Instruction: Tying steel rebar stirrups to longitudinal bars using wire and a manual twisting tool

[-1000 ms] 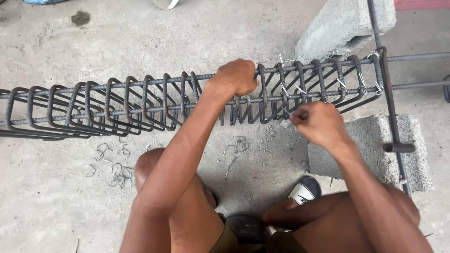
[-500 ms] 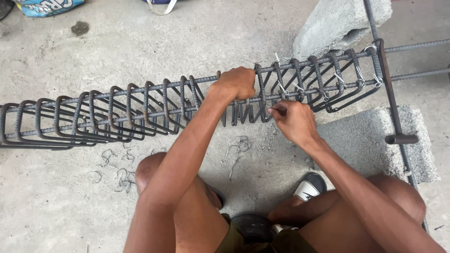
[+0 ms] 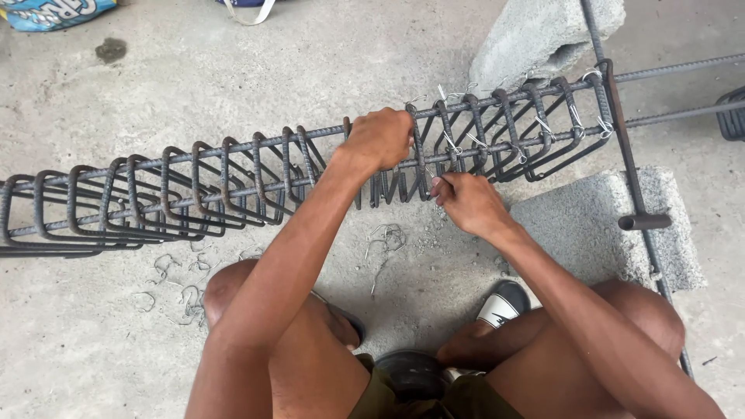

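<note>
A long rebar cage (image 3: 194, 190) of dark steel stirrups on lengthwise bars lies across the concrete floor. My left hand (image 3: 380, 138) is closed around a stirrup on the cage's top bar near the middle. My right hand (image 3: 467, 203) sits just to its right on the near lower bar, fingers pinched on a thin tie wire (image 3: 431, 175). To the right of my hands the stirrups (image 3: 535, 124) are bound with shiny wire ties.
Two grey concrete blocks, one behind (image 3: 543, 35) and one in front (image 3: 597, 225), carry the cage's right end. A steel bar with a short handle (image 3: 632, 194) runs down across it. Loose wire pieces (image 3: 174, 283) lie on the floor by my knees. A blue bag (image 3: 54, 12) sits at top left.
My right hand has moved left and down along the cage, from the tied stirrups to the near bar next to my left hand. My left hand has stayed on its stirrup.
</note>
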